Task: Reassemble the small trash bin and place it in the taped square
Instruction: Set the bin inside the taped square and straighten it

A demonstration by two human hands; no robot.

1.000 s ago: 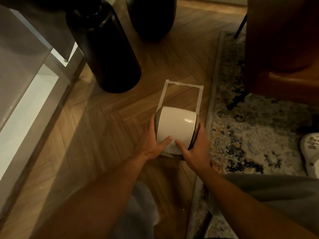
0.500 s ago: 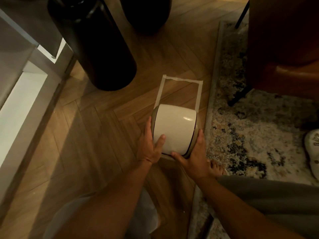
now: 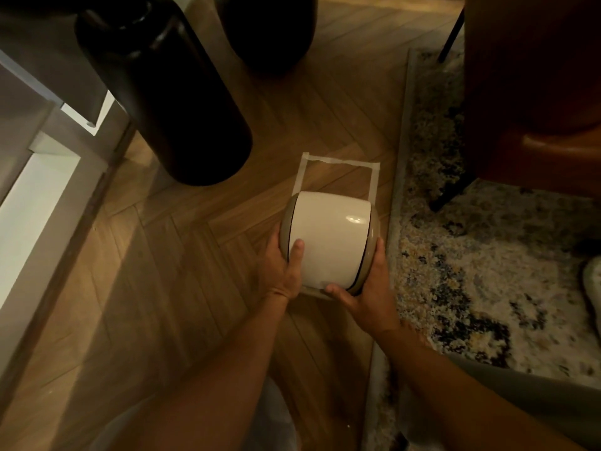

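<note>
The small trash bin has a cream domed swing lid and grey-beige rounded sides. It stands over the near half of the taped square on the wooden floor; only the square's far edge and two side strips show. My left hand grips the bin's left side with the thumb lying on the lid. My right hand cups its near right side, thumb under the front edge. The bin's base is hidden from above.
A tall black vase stands to the left beyond the square, a second dark vessel behind it. A patterned rug borders the square's right side, with a brown chair on it. A white cabinet runs along the left.
Both hands slid from the top front of the lid out to the bin's sides. The bin now sits a little further into the square.
</note>
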